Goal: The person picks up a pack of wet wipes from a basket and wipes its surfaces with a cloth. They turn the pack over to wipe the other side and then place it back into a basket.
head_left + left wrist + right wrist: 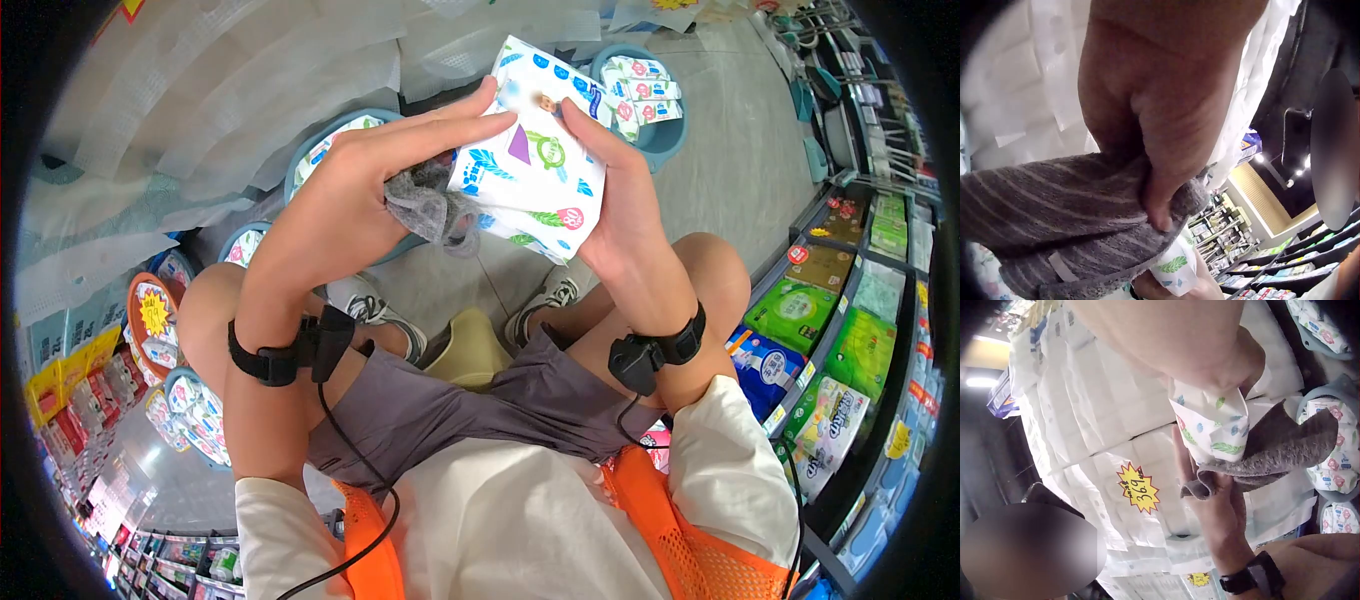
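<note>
Apparently "80" on white pack (540,160)

The soft packet (545,180) was between the left hand (355,195) and right hand (625,190). The cloth (430,210) seemed tucked against the left hand. Tubs (658,145) stood ahead, shelves (868,465) right.

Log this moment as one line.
left hand: holds grey cloth against white packet | right hand: grips same packet | packet: held above floor | nearby: blue tub holding more packets
</note>
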Demonstrator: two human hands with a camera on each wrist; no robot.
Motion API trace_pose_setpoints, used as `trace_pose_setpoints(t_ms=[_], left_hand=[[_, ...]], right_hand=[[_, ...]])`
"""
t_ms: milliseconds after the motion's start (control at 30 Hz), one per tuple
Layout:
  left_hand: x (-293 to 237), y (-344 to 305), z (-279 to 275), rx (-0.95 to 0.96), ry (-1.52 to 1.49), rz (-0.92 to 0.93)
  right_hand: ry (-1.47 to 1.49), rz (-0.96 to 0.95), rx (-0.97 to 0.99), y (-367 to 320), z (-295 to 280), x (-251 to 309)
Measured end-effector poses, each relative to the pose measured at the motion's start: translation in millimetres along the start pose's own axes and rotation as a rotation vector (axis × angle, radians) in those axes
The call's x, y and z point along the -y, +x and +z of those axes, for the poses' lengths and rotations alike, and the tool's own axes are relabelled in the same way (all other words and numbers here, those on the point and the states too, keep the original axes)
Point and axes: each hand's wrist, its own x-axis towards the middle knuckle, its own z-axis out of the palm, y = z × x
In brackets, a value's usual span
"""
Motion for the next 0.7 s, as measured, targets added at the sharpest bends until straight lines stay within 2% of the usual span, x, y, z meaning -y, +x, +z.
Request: trace_pose_setpoints(t_ms=[233,333,467,667,700], left_hand=[[1,-1,3,-0.04,0.069,0.011],[-3,1,5,-0.085,0.089,0.023],[3,3,7,-0.169,-0.01,0.031],[1,5,29,-0.23,-0.192,-0.025],[0,5,31,-0.216,-0.167,-0.035]], right_hand=[[-0.077,-0.062,0.022,-2,5,0],[0.123,-0.052,0.127,-7,10,5],[0.277,-0.012,0.262,-9,11,6],[0.247,-0.109,0.351,-8,12,10],[0.203,-0.136,0.284,-8,13,10]])
